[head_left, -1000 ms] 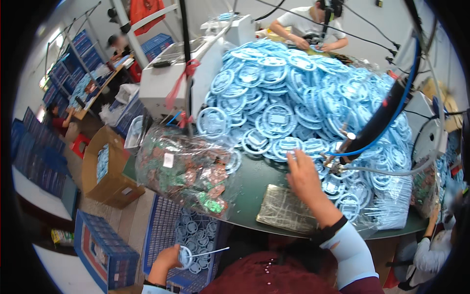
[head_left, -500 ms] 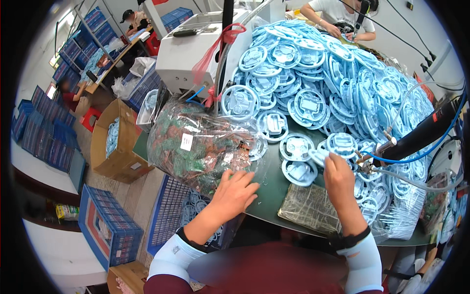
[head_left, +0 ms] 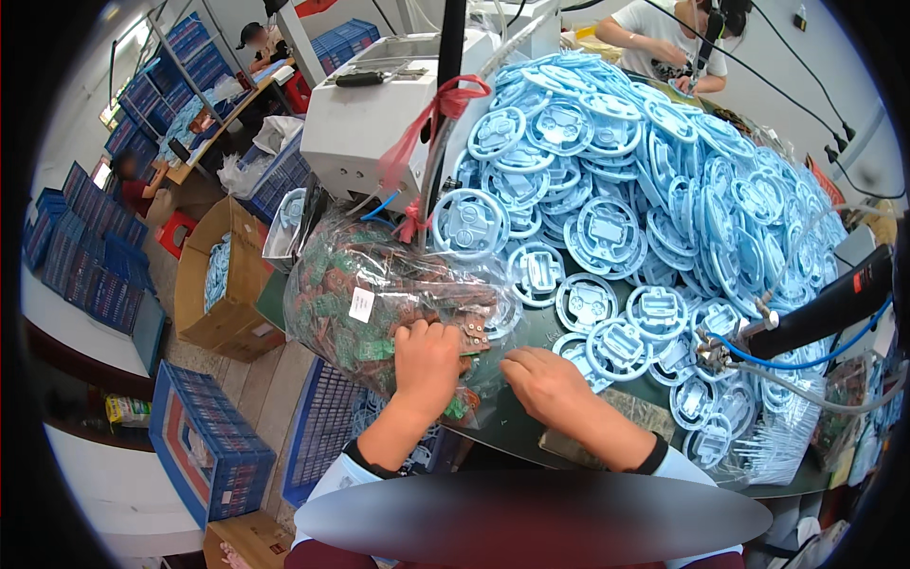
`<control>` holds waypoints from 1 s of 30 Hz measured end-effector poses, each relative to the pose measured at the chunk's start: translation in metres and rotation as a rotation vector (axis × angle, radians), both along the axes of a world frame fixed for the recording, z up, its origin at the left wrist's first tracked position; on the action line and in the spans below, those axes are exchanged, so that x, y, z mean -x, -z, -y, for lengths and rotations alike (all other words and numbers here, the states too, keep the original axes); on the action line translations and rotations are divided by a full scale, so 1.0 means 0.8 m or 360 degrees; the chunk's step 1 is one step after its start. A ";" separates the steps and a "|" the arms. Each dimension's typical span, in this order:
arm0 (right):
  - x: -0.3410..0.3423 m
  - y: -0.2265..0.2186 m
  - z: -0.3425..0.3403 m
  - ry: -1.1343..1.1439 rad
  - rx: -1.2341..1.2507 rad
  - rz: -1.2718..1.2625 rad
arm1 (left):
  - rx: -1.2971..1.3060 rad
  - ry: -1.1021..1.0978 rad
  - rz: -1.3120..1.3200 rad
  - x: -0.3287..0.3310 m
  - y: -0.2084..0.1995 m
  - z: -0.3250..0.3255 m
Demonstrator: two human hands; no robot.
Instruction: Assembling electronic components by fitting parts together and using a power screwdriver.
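Observation:
A clear plastic bag (head_left: 327, 284) full of green and copper-coloured circuit boards lies on the table in front of me. My left hand (head_left: 428, 368) is closed on the bag's near right part, fingers curled in among plastic and boards; its fingertips are hidden. Beside it a few boards (head_left: 471, 343) show at the bag's right end. My right hand (head_left: 542, 384) is closed at the bag's loose right edge, apparently pinching the thin film. Just beyond that hand lies a round light-blue plastic part (head_left: 618, 347), overlapping others.
A large heap of light-blue round parts (head_left: 607, 228) covers the table's back and right. A wrapped block (head_left: 635, 410) lies by my right forearm. A black arm with hoses (head_left: 825, 308) reaches in from the right. A white machine (head_left: 365, 123) stands behind the bag. Another person works across the heap.
My right hand has let go of a blue round part among the others and moved left to the bag. My left hand has curled its fingers onto the bag.

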State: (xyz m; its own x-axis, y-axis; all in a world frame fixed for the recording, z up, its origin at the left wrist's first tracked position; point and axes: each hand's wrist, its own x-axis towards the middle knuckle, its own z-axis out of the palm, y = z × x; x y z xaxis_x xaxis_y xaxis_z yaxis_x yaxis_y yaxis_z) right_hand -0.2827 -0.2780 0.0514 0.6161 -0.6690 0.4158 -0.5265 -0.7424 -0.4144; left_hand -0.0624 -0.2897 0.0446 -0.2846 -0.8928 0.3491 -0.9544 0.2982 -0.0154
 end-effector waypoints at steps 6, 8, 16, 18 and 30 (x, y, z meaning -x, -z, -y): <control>-0.062 0.023 0.044 -0.0293 0.0215 -0.0096 | 0.0315 0.0309 -0.1108 -0.002 -0.045 -0.022; -0.097 0.023 0.073 -0.0237 0.0338 -0.0061 | 0.0483 0.0520 -0.1204 0.004 -0.046 -0.035; -0.134 -0.027 0.121 -0.0061 -0.0016 -0.0517 | 0.0219 0.0563 -0.1092 0.004 0.004 -0.087; -0.125 -0.028 0.121 -0.0022 -0.0168 -0.0610 | 0.0073 0.0536 -0.0912 -0.003 0.025 -0.098; -0.097 -0.015 0.133 -0.0083 -0.0410 -0.0356 | 0.0120 0.0360 -0.0491 -0.018 0.047 -0.077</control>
State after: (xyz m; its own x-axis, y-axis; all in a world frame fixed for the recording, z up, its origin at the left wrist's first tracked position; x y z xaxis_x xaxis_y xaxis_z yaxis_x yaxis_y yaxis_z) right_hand -0.2054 -0.3847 0.0634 0.7092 -0.6995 0.0880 -0.5895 -0.6568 -0.4702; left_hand -0.0482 -0.2281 0.0067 -0.3430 -0.7879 0.5115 -0.8278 0.5109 0.2318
